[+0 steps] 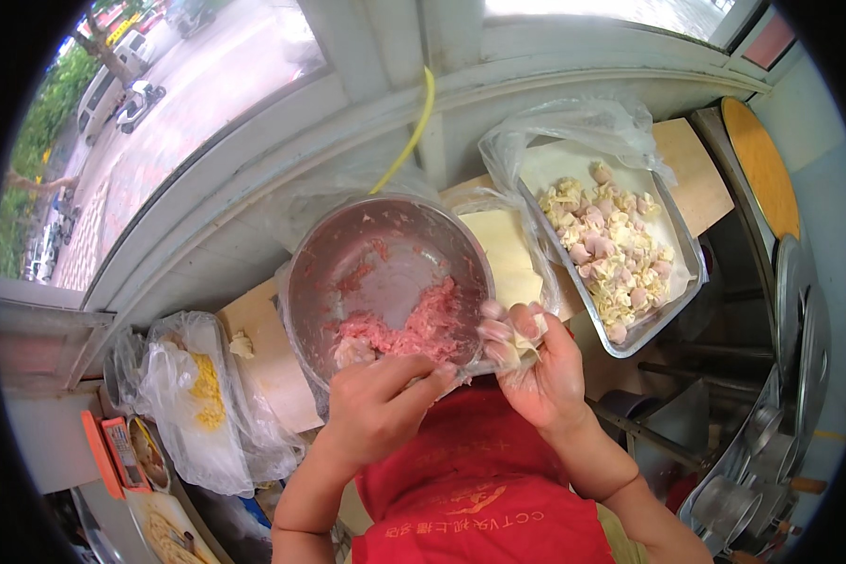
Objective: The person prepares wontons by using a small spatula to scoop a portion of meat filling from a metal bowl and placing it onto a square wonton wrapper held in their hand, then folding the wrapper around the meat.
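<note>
My left hand is closed around a thin flat spreader, most of it hidden by the fingers. Its tip reaches across to my right hand, which cups a cluster of pale wrappers with pinkish filling; the wrappers are partly blurred. Both hands are at the near rim of a large metal bowl. Pink minced meat lies along the bowl's near side, with smears up the wall. Right of the bowl is a stack of square dough wrappers in clear plastic.
Filled wontons lie heaped in a metal tray at the right, plastic film over its far edge. To the left, a plastic-covered tray contains yellow bits. One dumpling sits on a board. Pots stand low right.
</note>
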### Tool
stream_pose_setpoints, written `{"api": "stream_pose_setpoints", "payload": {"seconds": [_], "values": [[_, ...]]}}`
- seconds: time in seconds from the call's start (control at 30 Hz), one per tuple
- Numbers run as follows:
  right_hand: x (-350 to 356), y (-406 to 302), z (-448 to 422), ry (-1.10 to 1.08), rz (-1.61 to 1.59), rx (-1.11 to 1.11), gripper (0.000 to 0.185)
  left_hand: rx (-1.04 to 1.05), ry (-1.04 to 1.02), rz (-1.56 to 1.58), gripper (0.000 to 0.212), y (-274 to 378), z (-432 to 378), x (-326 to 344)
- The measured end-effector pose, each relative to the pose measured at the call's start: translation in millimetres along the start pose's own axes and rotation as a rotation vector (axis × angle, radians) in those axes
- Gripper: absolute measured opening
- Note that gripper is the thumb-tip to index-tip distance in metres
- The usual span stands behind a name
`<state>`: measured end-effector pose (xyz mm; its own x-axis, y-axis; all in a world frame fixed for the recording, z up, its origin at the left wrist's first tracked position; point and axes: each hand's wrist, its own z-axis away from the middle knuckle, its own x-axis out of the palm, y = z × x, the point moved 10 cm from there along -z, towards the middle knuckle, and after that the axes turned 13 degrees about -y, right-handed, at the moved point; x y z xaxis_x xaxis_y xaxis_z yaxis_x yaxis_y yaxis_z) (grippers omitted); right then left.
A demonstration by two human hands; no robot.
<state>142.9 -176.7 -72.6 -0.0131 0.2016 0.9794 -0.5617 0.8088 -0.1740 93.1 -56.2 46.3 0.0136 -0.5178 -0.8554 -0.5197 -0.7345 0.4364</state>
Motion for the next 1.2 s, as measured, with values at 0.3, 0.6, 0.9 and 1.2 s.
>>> {"api": "stream_pose_setpoints", "payload": {"seconds": [0.3,0.6,0.9,1.2], "values": [[8.5,-0.6,-0.6,-0.136,0.061,-0.04,0.015,-0.04,0.136,-0.005,0.021,4.2,11.7,-6.5],[11.0,-107.8,20.8,-0.079,0.645,-0.603,0.014,-0.34,-0.109,0.003,0.021,-17.9,14.7,-3.2],[31.3,-68.4,-19.0,-0.185,2.218,-0.273,0.015,-0.547,-0.388,0.236,0.007,-39.0,27.8,17.9],[2.6,-25.2,-41.4,-0.232,2.409,-0.04,0.016,-0.54,-0.354,0.287,0.017,-59.6,40.9,41.2]]}}
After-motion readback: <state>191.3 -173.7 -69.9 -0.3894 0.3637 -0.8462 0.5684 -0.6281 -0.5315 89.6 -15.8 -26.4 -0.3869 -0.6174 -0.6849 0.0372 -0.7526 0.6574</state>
